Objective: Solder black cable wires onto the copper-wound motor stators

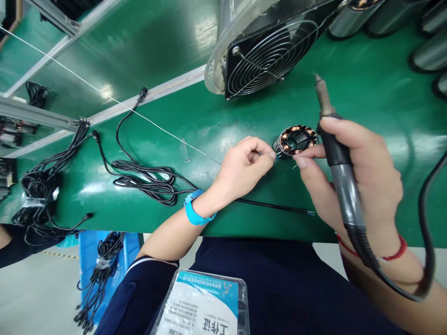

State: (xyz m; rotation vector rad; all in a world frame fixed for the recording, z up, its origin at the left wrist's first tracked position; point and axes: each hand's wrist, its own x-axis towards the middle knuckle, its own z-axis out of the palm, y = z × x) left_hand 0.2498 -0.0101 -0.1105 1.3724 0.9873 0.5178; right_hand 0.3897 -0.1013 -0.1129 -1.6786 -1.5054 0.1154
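My right hand [363,181] grips a soldering iron [344,181] with its tip up and away from the work. That hand's thumb and index finger also pinch a thin wire end beside a motor stator [298,139]. The stator stands upright on the green bench, a ring of copper windings showing at its top. On its left, my left hand [246,165] is closed in a pinch on a thin lead, with a bit of blue at the fingertips. A black cable [275,204] runs behind my left wrist and ends in stripped thin wires.
A caged fan [272,58] stands at the back. Metal motor cylinders [352,21] stand at the upper right. Coiled black cable [150,179] and a cable bundle [38,186] lie at left. A thin white strand [139,114] slants over the bench. A blue bin [129,251] stands below.
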